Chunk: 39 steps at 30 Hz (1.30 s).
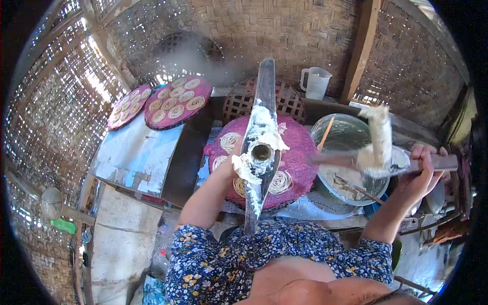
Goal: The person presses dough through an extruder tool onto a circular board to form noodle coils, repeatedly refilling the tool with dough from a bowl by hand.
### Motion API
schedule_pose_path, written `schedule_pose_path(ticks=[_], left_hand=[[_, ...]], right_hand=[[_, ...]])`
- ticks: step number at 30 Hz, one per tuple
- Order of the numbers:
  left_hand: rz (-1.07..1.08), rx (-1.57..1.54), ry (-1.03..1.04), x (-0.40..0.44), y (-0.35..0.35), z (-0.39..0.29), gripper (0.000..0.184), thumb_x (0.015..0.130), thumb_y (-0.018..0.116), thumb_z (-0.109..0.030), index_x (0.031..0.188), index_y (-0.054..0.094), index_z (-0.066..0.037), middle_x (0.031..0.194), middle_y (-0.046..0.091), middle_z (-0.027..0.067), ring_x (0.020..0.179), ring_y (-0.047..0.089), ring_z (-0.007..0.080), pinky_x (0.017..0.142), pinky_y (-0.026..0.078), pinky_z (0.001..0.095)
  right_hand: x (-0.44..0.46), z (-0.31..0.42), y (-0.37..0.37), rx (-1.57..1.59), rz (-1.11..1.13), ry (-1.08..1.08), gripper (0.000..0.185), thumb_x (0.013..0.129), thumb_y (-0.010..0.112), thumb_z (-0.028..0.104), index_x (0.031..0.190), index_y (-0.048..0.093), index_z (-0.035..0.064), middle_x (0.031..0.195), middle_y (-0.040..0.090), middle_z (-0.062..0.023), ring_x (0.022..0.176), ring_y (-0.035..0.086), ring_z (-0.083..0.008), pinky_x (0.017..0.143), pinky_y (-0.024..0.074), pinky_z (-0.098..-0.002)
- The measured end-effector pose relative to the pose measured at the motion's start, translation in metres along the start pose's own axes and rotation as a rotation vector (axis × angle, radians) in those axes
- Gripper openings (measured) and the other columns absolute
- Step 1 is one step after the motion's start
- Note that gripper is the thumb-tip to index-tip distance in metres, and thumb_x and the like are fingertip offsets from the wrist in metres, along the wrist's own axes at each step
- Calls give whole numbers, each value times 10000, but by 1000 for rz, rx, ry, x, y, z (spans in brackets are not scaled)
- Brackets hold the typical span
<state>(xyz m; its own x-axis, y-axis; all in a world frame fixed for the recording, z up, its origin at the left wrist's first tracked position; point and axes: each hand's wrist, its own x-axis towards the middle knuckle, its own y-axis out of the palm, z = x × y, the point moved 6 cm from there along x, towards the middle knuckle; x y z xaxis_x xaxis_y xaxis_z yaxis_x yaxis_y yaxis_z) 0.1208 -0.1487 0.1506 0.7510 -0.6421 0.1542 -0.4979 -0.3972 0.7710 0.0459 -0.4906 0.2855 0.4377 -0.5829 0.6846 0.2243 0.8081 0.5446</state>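
Observation:
My left hand (236,158) is under a long wooden press board (266,91), its fingers mostly hidden by the board and pale dough. A round hole (261,152) opens in the middle of the board, with dough smeared about its rim. Out to the right, my right hand (426,165) is closed around one end of a wooden plunger (445,162). The plunger's dough-coated peg (380,134) points upward, and its far end is blurred. Beneath the board lies a round pink tray (302,152) bearing several coiled strands of dough (280,182).
A large basin (330,122) with a wooden stick stands behind a bowl of dough (345,185) on the right. A plastic jug (316,84) is at the back. Two pink trays (152,122) of coils rest on a bench (137,157) at left, near rising steam.

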Motion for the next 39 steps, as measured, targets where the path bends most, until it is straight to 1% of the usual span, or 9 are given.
schedule_pose_path(ticks=[4, 6, 7, 9, 11, 15, 24, 33, 39], left_hand=[[-16, 65, -48, 9, -3, 16, 492, 851, 475, -409, 1158, 460, -25, 1111, 545, 137, 1057, 514, 303, 915, 398, 522], [-38, -8, 176, 17, 7, -4, 494, 826, 546, -301, 1183, 423, 18, 1131, 519, 155, 1080, 500, 275, 930, 408, 450], [-318, 340, 465, 9, 31, -28, 545, 778, 639, -226, 1209, 400, 8, 1153, 499, 163, 1099, 492, 249, 946, 398, 408], [-246, 250, 592, -14, 49, -41, 525, 779, 634, -269, 1212, 420, -64, 1100, 510, 126, 1113, 473, 292, 954, 384, 456], [46, 607, 1031, -46, 50, -59, 480, 770, 613, -307, 1207, 445, -199, 1089, 461, 51, 1162, 414, 355, 947, 363, 517], [-198, 629, 1095, -103, 32, -74, 468, 797, 587, -367, 1206, 443, -191, 1080, 450, 49, 1157, 404, 360, 954, 330, 538], [-378, 650, 1153, -162, 21, -76, 541, 805, 560, -461, 1225, 414, -153, 1092, 491, 74, 1120, 436, 369, 976, 283, 563], [-362, 681, 1134, -159, 22, -77, 549, 814, 555, -445, 1233, 402, -125, 1088, 478, 79, 1121, 441, 380, 963, 317, 550], [-445, 710, 1113, -149, 19, -75, 560, 792, 578, -451, 1227, 418, -135, 1065, 421, 43, 1117, 436, 378, 912, 397, 519]], right_hand=[[-23, -7, 6, 6, -183, -89, 189, 758, 473, 73, 924, 385, 47, 716, 499, -92, 711, 490, -193, 734, 400, -329], [-49, -27, 26, 113, -52, 11, 168, 781, 495, 109, 896, 385, 56, 740, 528, -108, 730, 510, -193, 761, 414, -340], [-63, -38, 42, 137, 23, 104, 186, 794, 511, 117, 919, 383, 68, 748, 540, -114, 763, 531, -200, 765, 429, -340], [-104, -72, 61, 363, 130, 444, 210, 833, 531, 126, 983, 392, 79, 918, 545, -129, 946, 546, -256, 858, 425, -386], [-138, -96, 78, 404, 383, 624, 388, 831, 574, 181, 1151, 383, 69, 1129, 486, -125, 1089, 468, -284, 936, 374, -427], [-198, -137, 81, -781, 1312, 42, 627, 680, 683, 423, 1117, 518, 4, 1251, 387, -188, 1202, 318, -358, 995, 260, -489], [-235, -166, 73, -1000, 1569, 154, 604, 665, 643, 474, 1060, 563, 24, 1307, 336, -171, 1247, 225, -388, 982, 193, -589], [-239, -147, 70, -666, 1653, 127, 275, 758, 583, 253, 947, 594, 54, 1005, 578, -117, 1045, 507, -269, 965, 247, -553], [-188, -156, 55, -677, 1534, 552, 302, 730, 612, 257, 969, 600, 72, 936, 597, -114, 928, 555, -295, 918, 311, -475]])
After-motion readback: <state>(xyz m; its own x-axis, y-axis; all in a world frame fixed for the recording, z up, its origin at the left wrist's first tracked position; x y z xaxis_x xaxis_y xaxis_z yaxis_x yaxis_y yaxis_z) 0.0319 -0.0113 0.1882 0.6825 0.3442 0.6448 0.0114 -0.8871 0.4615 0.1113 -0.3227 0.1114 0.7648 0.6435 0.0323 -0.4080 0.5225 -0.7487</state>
